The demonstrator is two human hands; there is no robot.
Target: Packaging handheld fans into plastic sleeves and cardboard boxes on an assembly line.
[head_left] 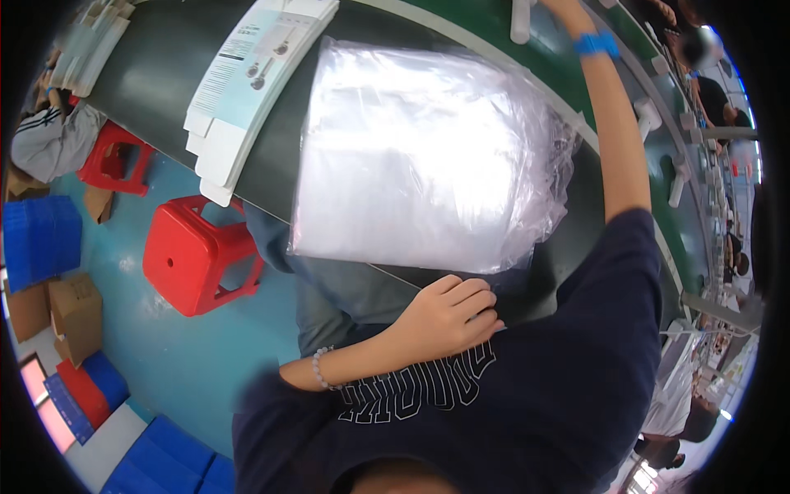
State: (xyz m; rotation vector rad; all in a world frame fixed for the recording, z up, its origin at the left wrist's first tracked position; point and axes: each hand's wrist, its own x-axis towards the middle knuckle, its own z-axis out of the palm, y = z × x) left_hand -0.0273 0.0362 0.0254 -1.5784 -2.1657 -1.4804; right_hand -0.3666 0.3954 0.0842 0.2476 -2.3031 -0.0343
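Note:
My left hand [455, 316], with a beaded bracelet [321, 367] at its wrist, is in front of my chest near the table's edge. Its fingers are loosely curled, and nothing shows between them. Just beyond it lies a thick stack of clear plastic bags [403, 156], shiny and crinkled along the right side. My right arm reaches far forward across the table, with a blue band [597, 44] round the wrist. The right hand [562, 6] is mostly cut off by the upper edge, so its fingers are hidden. Close to it is a white, rod-shaped piece [521, 20].
Flattened printed cartons [243, 99] are stacked left of the bags on the dark table [156, 82]. Green conveyor [555, 70] runs beyond, carrying white parts [679, 183]. Red stools [185, 255], cardboard boxes [76, 317] and blue bins [45, 239] stand at left. Other people sit nearby.

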